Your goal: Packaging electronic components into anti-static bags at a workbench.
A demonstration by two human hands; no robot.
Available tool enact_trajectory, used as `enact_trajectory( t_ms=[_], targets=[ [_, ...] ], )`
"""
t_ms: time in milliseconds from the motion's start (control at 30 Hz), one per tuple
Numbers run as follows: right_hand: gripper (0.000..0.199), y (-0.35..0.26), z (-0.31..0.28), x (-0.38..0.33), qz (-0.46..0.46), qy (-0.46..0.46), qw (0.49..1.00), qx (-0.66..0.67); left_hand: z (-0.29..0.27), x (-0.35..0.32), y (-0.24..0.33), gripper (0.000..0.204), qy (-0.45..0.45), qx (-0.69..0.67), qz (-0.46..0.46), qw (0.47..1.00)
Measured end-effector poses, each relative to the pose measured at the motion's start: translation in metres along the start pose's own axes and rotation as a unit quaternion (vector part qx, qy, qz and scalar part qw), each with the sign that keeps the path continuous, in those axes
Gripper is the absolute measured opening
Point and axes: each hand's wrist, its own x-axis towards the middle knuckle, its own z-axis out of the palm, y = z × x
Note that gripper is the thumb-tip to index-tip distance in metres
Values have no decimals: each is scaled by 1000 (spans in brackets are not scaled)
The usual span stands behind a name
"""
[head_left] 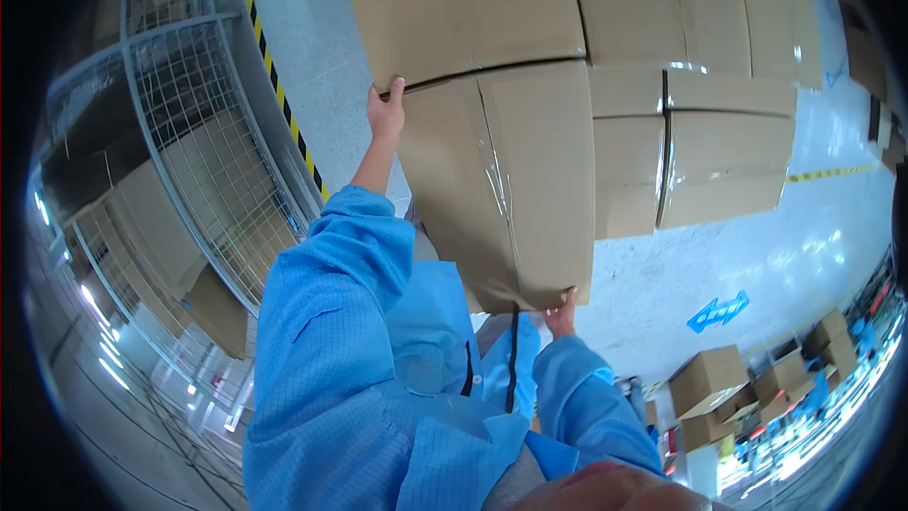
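Note:
A brown cardboard box [549,180] with clear tape along its middle seam lies in front of me. My left hand [385,114] grips its far left corner, the thumb on top and the other fingers partly hidden at the edge. At the near right corner, my right hand [561,315] holds the same box with a thumb over the edge; its remaining fingers are mostly hidden underneath. Beyond a narrow dark gap sits another large box [473,5]. Smaller taped boxes [728,170] stand close by on the right.
Along the left runs a grey wire-mesh cage [208,123] with cardboard inside, bordered by black-and-yellow floor tape [274,85]. A blue arrow [719,310] marks the pale floor at right. Several open cartons [709,383] stand at the lower right.

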Motion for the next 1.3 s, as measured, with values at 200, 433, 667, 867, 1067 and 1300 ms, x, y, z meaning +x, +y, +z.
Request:
enact_trajectory(
  t_ms=[200, 433, 667, 867, 1067, 1300],
  targets=[
    [94, -1, -4, 2, -10, 1, 1000, 0, 3, -8, 29, 56, -39, 2, -25, 999],
    [99, -2, 17, -13, -23, 14, 999, -37, 2, 8, 5, 59, -22, -82, -92, 992],
    [90, 1, 8, -4, -43, 16, 999, 7, 20, 8, 25, 72, -67, -74, -104, 990],
    [81, -7, 31, -15, -70, 42, 997, 11, 15, 29, 3, 79, -53, -41, -91, 994],
    [77, 1, 32, -17, -83, 70, 994, 2, 24, 22, 13, 82, -34, 5, -82, 996],
    [95, 44, 40, -3, -94, 7, 993, 78, 24, 33, 12, 76, -50, -26, -61, 997]
  ],
)
